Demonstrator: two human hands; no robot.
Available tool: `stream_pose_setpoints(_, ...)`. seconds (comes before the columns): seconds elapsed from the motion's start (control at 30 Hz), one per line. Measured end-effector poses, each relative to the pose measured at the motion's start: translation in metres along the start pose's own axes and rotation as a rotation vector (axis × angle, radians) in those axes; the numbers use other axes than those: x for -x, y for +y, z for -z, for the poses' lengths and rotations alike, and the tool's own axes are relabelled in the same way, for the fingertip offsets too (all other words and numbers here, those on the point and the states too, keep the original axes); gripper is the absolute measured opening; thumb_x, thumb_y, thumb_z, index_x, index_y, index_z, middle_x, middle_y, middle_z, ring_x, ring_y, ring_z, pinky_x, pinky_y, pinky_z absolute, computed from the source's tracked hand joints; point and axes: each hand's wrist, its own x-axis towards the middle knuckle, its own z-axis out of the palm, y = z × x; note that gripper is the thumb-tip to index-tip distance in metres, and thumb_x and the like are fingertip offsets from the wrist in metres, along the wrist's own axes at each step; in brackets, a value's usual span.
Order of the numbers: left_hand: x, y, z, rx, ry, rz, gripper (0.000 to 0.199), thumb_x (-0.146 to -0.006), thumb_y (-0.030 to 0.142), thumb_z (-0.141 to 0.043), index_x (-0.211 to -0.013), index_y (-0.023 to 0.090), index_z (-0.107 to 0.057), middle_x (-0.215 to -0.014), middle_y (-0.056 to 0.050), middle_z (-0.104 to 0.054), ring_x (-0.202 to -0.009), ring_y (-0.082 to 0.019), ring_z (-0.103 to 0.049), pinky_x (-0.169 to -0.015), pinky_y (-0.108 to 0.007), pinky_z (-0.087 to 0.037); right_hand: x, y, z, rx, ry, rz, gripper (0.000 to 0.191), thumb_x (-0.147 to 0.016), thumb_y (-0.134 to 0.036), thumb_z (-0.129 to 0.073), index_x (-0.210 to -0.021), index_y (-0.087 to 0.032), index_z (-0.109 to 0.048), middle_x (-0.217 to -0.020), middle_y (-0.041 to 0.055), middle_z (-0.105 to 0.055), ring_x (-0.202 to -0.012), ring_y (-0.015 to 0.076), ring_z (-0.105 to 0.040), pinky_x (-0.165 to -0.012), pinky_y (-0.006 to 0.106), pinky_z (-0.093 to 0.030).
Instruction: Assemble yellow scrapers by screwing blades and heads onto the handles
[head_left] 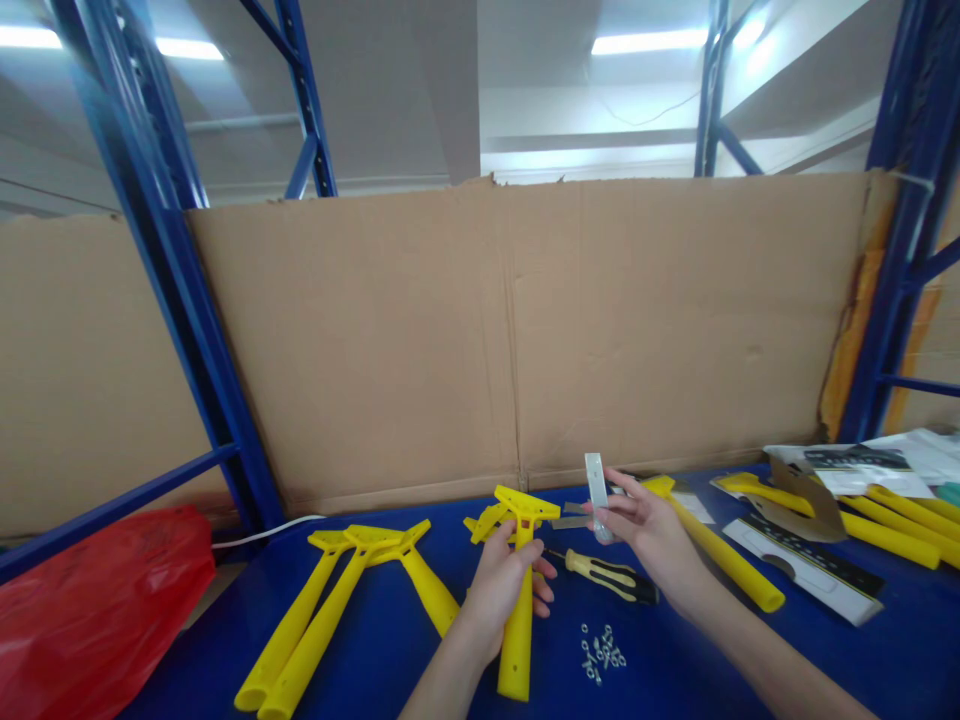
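My left hand [499, 590] is wrapped round a yellow plastic scraper handle [517, 640], its wide T-shaped head pointing up. Between the thumb and fingers of my right hand [645, 525] is a pale, shiny flat strip [596, 485], held upright; its exact kind I cannot make out. A screwdriver [611, 575] with a cream and black grip lies on the blue table below the right hand. Thin metal blades [574, 515] lie between the two hands. Nearer me is a small pile of nuts and screws [602, 652].
Several yellow handles [322, 620] lie at the left, and another [727, 555] lies right of my right hand. Farther right are more handles, a black-and-white card sleeve [806, 565] and a cardboard piece [810, 500]. A red plastic bag [127, 610] sits far left. A cardboard wall [375, 350] closes the back.
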Motion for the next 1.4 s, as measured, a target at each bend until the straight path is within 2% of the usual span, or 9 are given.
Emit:
stream_pose_setpoints(0.1,0.000,0.000,0.000,-0.007,-0.022,-0.006,0.050,-0.084,0.021,-0.051,-0.129,0.012,-0.031,-0.059,0.001,-0.061,-0.040,-0.011,-0.051,-0.034,-0.018,-0.040,-0.001,0.002,0.001,0.062,0.019,0.015,0.049,-0.052,-0.036,-0.080,-0.095,-0.016,-0.071,-0.076,0.0083,-0.075,-0.065,0.0218,-0.067,-0.053,0.029,-0.051)
stream_pose_setpoints(0.23,0.001,0.000,0.001,-0.013,-0.032,-0.013,0.047,-0.083,0.022,-0.052,-0.126,0.012,-0.034,-0.059,0.001,-0.060,-0.039,-0.010,-0.051,-0.034,-0.018,-0.040,-0.003,0.007,0.003,0.194,0.103,0.136,0.040,-0.057,-0.041,-0.075,-0.089,-0.018,-0.076,-0.072,0.0061,-0.072,-0.059,0.0186,-0.061,-0.047,0.028,-0.049)
stream_pose_setpoints(0.3,0.001,0.001,0.001,-0.019,-0.039,-0.014,0.047,-0.082,0.022,-0.052,-0.125,0.013,-0.035,-0.059,0.001,-0.061,-0.039,-0.010,-0.051,-0.034,-0.018,-0.040,-0.003,0.009,0.005,0.294,0.118,0.221,0.039,-0.062,-0.046,-0.070,-0.090,-0.019,-0.077,-0.070,0.0048,-0.068,-0.053,0.0155,-0.056,-0.043,0.027,-0.048)
stream_pose_setpoints(0.43,0.001,0.002,0.000,-0.029,-0.056,-0.011,0.046,-0.082,0.023,-0.053,-0.123,0.012,-0.037,-0.061,0.000,-0.061,-0.039,-0.010,-0.051,-0.034,-0.019,-0.040,0.000,0.012,0.007,0.472,0.025,0.366,0.040,-0.079,-0.047,-0.055,-0.103,-0.021,-0.074,-0.063,0.0022,-0.058,-0.049,0.0132,-0.052,-0.039,0.024,-0.045)
stream_pose_setpoints(0.63,0.002,0.002,0.000,-0.020,-0.071,-0.007,0.048,-0.081,0.026,-0.055,-0.123,0.013,-0.037,-0.062,0.000,-0.062,-0.039,-0.010,-0.051,-0.034,-0.019,-0.040,0.005,0.011,0.005,0.652,-0.004,0.572,0.038,-0.085,-0.039,-0.049,-0.109,-0.018,-0.070,-0.075,0.0064,-0.059,-0.061,0.0171,-0.058,-0.051,0.027,-0.051)
stream_pose_setpoints(0.9,0.004,0.002,0.000,-0.010,-0.078,-0.004,0.056,-0.077,0.029,-0.060,-0.125,0.014,-0.035,-0.063,0.000,-0.062,-0.040,-0.010,-0.052,-0.035,-0.018,-0.040,0.002,0.010,0.004,0.665,0.022,0.495,0.034,-0.082,-0.033,-0.052,-0.108,-0.020,-0.068,-0.089,0.0107,-0.066,-0.076,0.0244,-0.064,-0.065,0.035,-0.053)
stream_pose_setpoints(1.03,0.006,0.004,-0.001,-0.006,-0.130,-0.048,0.050,-0.073,0.035,-0.065,-0.113,0.014,-0.044,-0.065,0.000,-0.063,-0.039,-0.009,-0.052,-0.033,-0.018,-0.040,0.003,0.009,0.004,0.653,0.031,0.473,0.032,-0.081,-0.034,-0.054,-0.106,-0.022,-0.069,-0.089,0.0093,-0.070,-0.080,0.0267,-0.066,-0.070,0.037,-0.053)
stream_pose_setpoints(1.23,0.012,0.008,-0.010,-0.018,-0.227,-0.036,0.041,-0.072,0.048,-0.065,-0.092,0.014,-0.051,-0.065,-0.002,-0.063,-0.036,-0.009,-0.051,-0.030,-0.018,-0.039,0.004,0.013,0.004,0.735,-0.021,0.553,0.031,-0.083,-0.034,-0.052,-0.106,-0.022,-0.069,-0.098,0.0093,-0.072,-0.092,0.0267,-0.066,-0.082,0.037,-0.052)
stream_pose_setpoints(1.4,0.015,0.007,-0.013,-0.023,-0.221,-0.008,0.045,-0.074,0.052,-0.061,-0.097,0.016,-0.048,-0.058,-0.002,-0.063,-0.035,-0.010,-0.052,-0.031,-0.018,-0.038,0.005,0.014,0.002,0.740,-0.099,0.513,0.031,-0.083,-0.034,-0.053,-0.106,-0.023,-0.069,-0.101,0.0085,-0.073,-0.092,0.0256,-0.067,-0.082,0.037,-0.052)
